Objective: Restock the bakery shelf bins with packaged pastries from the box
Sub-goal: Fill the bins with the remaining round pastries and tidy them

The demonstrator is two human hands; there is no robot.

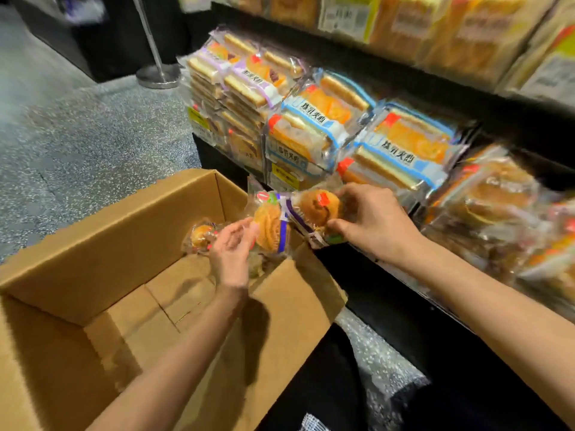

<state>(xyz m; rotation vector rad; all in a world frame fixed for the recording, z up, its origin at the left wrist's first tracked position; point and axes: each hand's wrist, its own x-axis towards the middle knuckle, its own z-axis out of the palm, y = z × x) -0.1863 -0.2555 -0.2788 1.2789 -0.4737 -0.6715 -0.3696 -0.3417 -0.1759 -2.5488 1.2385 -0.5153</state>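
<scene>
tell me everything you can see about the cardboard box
The cardboard box is plain brown corrugated card, open at the top with its flaps folded out. It stands on the speckled floor beside the dark shelf base. Its bottom is mostly bare, with a few wrapped pastries left at the far end. The left hand reaches over that end; whether it touches the box is unclear.
</scene>
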